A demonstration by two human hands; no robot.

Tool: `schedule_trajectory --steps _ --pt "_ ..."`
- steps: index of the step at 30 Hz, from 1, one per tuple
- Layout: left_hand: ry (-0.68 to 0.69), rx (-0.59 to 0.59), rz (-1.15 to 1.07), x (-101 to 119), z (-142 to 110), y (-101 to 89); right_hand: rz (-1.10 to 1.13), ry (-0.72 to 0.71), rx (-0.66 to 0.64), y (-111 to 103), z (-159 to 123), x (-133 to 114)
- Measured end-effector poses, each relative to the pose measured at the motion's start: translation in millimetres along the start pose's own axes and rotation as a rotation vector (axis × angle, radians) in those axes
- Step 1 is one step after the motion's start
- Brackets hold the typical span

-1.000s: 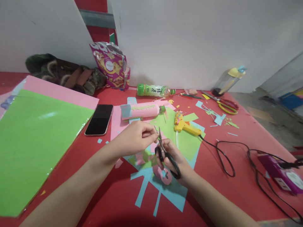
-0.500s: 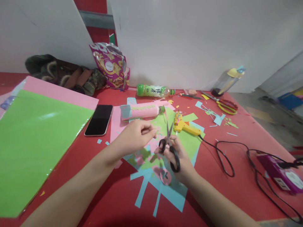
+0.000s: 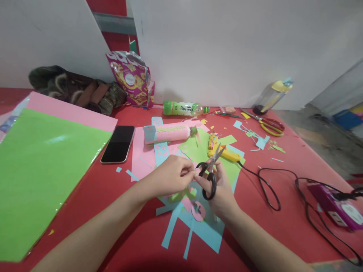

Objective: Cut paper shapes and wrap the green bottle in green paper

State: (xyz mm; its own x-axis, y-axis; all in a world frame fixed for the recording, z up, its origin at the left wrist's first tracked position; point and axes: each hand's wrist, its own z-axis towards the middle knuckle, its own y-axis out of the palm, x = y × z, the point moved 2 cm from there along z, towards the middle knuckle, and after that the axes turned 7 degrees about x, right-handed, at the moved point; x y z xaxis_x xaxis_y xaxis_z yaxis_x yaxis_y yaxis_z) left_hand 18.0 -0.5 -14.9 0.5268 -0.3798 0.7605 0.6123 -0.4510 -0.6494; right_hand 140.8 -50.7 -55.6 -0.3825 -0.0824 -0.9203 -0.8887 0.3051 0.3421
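The left hand (image 3: 176, 173) is curled, its thumb drawn in against the bent fingers so that the tips meet in a pinch; whether a tiny scrap sits between them is too small to tell. The right hand (image 3: 224, 190) is wrapped around a pair of black-handled scissors (image 3: 211, 166), with the fingers folded about the handles. The blades stand a little apart and point up and to the right, overlapping the yellow glue gun (image 3: 231, 155) from this view. The two hands come together over the middle of the red table (image 3: 255, 234) — the right thumb reaches across to the left fingertips and appears to touch them.

Below the hands, a pink paper disc (image 3: 198, 211) with a dark mark at its centre lies over a cut light blue sheet (image 3: 205, 236), just beside some green paper pieces (image 3: 177, 197). Beyond the hands, a pink-wrapped bottle (image 3: 172, 133) rests on its side, its green cap toward the right. A phone (image 3: 118, 144) lies to the left — well apart from both hands.
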Motion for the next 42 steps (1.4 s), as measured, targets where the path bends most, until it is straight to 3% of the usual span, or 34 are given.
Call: schedule_trajectory --steps 17,20,27,34,42 --pt "-0.066 -0.062 -0.097 0 2 -1.0 0.016 -0.043 0.021 -1 2 -2" --pt "-0.064 0.004 -0.095 -2 3 -9.9 -0.001 0.033 -0.052 -1 1 0" --pt "-0.085 0.144 -0.154 -4 3 -33.2 -0.078 0.139 -0.362 7 -4 3" --pt "-0.079 0.085 -0.114 -2 0 -37.2 -0.076 0.176 -0.478 7 -6 1" --pt "-0.046 -0.011 -0.137 0 1 -35.5 -0.072 0.141 -0.491 6 -5 0"
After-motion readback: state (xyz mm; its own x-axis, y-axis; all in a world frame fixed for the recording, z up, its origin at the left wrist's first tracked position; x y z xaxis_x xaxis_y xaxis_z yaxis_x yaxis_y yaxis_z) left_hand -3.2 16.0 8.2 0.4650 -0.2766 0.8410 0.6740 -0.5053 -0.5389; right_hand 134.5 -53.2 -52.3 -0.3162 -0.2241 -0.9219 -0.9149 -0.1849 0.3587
